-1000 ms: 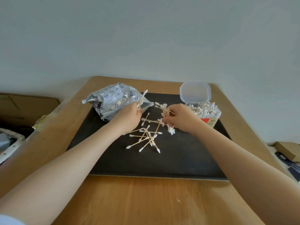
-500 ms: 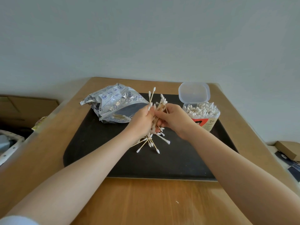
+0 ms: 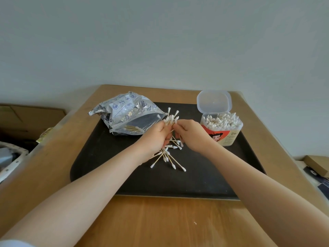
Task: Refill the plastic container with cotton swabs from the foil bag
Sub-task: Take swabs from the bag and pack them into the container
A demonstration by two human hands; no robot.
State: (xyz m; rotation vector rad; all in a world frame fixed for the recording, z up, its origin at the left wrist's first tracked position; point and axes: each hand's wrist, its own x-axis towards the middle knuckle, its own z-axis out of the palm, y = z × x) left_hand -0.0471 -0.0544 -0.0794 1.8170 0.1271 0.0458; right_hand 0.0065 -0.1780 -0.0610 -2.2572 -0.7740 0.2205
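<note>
Cotton swabs stand bunched between both hands, white tips poking above the curled fingers of left hand and right hand, which pinch them together.

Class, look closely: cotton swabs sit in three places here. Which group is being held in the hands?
The bundle of swabs gripped between the left hand and right hand; others stand packed in the plastic container or lie loose on the black tray.

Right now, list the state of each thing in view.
plastic container: lid flipped open, packed with swabs
foil bag: lying open, a few swabs inside
swab bundle: held by both hands
loose swabs: scattered on tray
left hand: gripping bundle
right hand: gripping bundle
</note>
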